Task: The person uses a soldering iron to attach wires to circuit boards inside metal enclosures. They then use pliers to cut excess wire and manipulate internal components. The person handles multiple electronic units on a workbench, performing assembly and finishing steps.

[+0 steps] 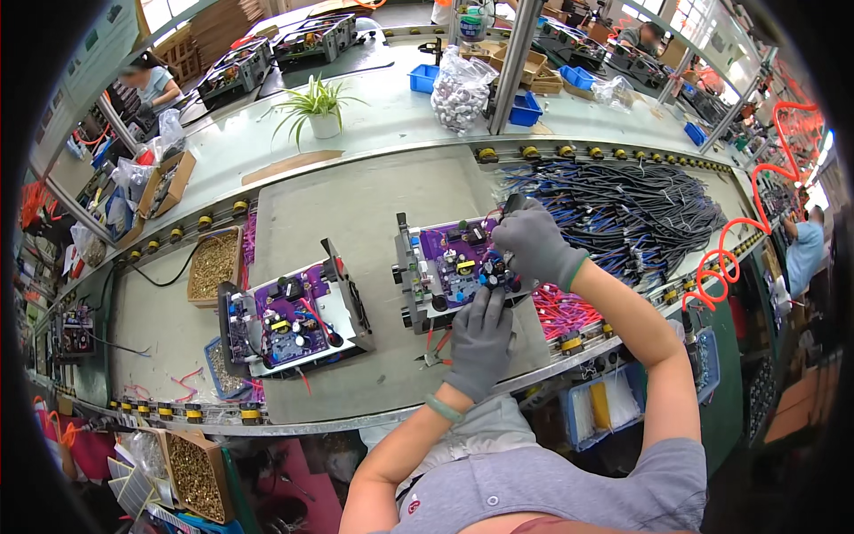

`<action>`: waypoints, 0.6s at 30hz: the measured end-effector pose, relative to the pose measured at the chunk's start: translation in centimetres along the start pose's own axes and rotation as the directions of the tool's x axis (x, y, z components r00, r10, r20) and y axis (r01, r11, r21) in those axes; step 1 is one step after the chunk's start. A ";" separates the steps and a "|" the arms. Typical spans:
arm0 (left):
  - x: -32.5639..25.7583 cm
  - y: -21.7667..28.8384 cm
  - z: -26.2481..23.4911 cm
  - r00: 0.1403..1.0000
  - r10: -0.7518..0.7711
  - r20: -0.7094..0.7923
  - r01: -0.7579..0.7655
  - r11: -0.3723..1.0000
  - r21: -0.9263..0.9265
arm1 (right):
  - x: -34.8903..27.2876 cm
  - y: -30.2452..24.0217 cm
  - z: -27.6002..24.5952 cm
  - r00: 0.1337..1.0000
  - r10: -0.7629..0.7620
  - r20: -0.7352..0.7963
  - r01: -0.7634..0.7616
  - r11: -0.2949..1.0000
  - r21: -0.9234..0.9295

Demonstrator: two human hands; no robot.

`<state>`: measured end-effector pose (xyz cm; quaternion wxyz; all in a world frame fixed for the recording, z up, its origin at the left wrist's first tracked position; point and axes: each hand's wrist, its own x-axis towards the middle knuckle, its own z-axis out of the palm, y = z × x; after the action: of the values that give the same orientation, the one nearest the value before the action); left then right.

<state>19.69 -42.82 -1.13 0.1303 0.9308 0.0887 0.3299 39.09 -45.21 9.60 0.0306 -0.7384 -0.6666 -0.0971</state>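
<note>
A metal chassis with a purple circuit board [436, 240] lies on the grey work surface in front of me. My left hand [480, 347], in a grey glove, rests its stretched fingers on the board's near right part, by some blue and black components. Over the board's right side, my right hand [541, 245], also gloved, is closed; a dark end shows above its fingers, but I cannot make out what it holds. Just left of my left hand lie red-handled cutters [431, 358]. Further left sits a second chassis with a purple board [289, 311], its black handle facing left.
A heap of black cables [632, 209] lies to the right, with pink-red wires [569, 313] nearer me. A box of small brass-coloured parts [213, 267] and a blue tray [222, 369] stand left. Red coiled hose [712, 267] hangs right. Beyond stands a potted plant [325, 123].
</note>
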 end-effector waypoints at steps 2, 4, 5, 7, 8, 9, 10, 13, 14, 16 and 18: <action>0.1 0.4 0.2 1.000 -0.012 -0.005 0.012 1.000 -0.001 | 0.3 0.0 0.1 0.997 -0.070 0.044 0.073 0.996 -0.051; -0.1 0.7 0.2 1.000 -0.023 -0.005 0.023 1.000 -0.006 | 0.7 -0.3 0.0 0.990 -0.076 0.118 0.086 0.993 -0.086; 0.1 0.8 0.3 1.000 -0.024 -0.008 0.024 1.000 -0.008 | 1.0 -0.5 -0.4 0.985 -0.079 0.155 0.096 0.990 -0.102; 0.2 0.5 0.2 1.000 -0.024 -0.009 0.024 1.000 -0.009 | 1.9 -0.9 -1.6 0.971 -0.045 0.236 0.073 0.991 -0.115; 0.1 0.5 0.2 1.000 -0.021 -0.006 0.021 1.000 -0.017 | 2.0 -0.8 -1.6 0.968 -0.036 0.250 0.066 0.991 -0.114; 0.5 0.3 -0.4 1.000 -0.009 -0.001 0.009 1.000 -0.022 | 1.9 -0.8 -1.5 0.966 -0.022 0.257 0.053 0.992 -0.113; 0.5 0.4 -1.3 1.000 -0.013 0.015 0.014 0.996 -0.088 | 1.5 -0.9 -1.3 0.979 -0.006 0.204 0.025 0.996 -0.089; -0.6 0.9 -4.0 0.999 -0.036 -0.022 0.029 0.961 -0.275 | 0.5 -1.1 -0.9 0.982 -0.107 -0.155 0.095 0.992 -0.084; -1.5 0.9 -4.6 0.999 -0.012 -0.048 -0.002 0.962 -0.274 | 0.0 -1.4 -1.2 0.957 -0.012 -0.289 0.032 0.997 0.067; -4.1 0.4 -4.9 0.995 -0.098 0.001 0.093 0.945 -0.313 | 0.2 -4.8 -1.8 0.936 0.011 -0.353 0.090 0.959 0.269; -6.2 -0.3 -4.9 0.987 -0.148 0.063 0.161 0.929 -0.334 | 0.3 -8.7 -0.9 0.964 0.031 -0.263 0.069 0.929 0.364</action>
<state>11.75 -43.16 -1.21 0.3151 0.8906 0.1013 0.3118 30.44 -44.12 9.78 0.2568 -0.6932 -0.6700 -0.0677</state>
